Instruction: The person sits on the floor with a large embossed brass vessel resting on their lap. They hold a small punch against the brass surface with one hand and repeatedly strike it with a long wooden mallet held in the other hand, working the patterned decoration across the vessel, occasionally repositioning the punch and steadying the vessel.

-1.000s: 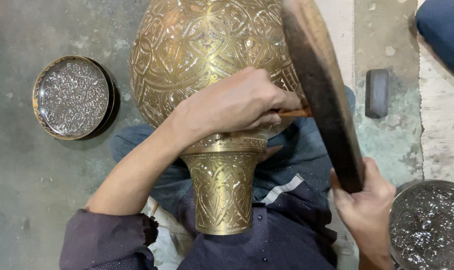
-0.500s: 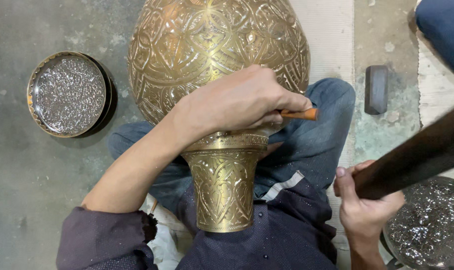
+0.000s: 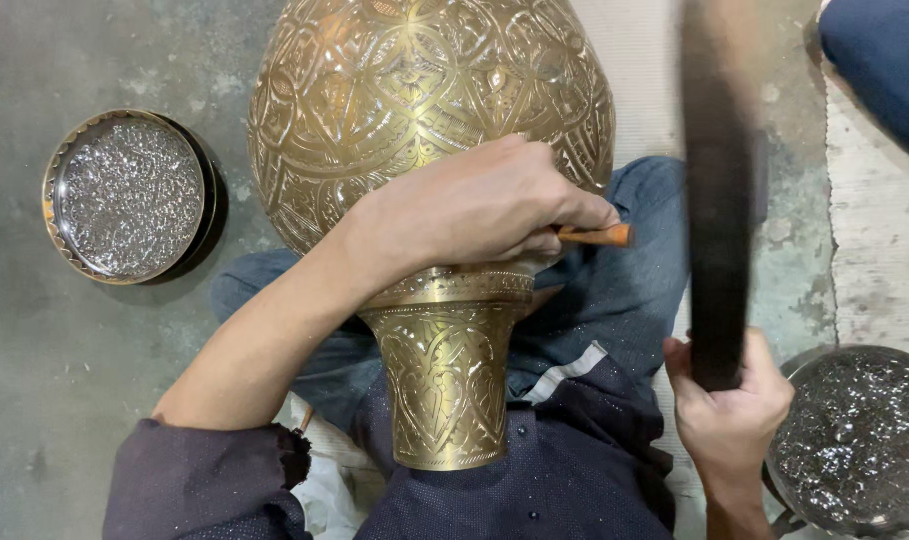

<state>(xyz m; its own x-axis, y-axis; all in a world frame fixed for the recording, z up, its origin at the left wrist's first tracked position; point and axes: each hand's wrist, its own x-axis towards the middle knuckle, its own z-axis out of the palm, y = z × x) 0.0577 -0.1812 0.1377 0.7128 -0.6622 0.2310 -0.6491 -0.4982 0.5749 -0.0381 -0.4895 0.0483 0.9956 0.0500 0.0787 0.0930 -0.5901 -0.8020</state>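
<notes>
while left hand (image 3: 475, 215) grips chisel (image 3: 600, 236) on brass vase (image 3: 425, 110) | right hand (image 3: 730, 410) fisted round mallet (image 3: 717, 200)

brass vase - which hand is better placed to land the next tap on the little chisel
Right, most likely. The right hand grips a dark wooden mallet raised beside the brass vase. The left hand is occupied pinning the orange-tipped chisel against the vase.
</notes>
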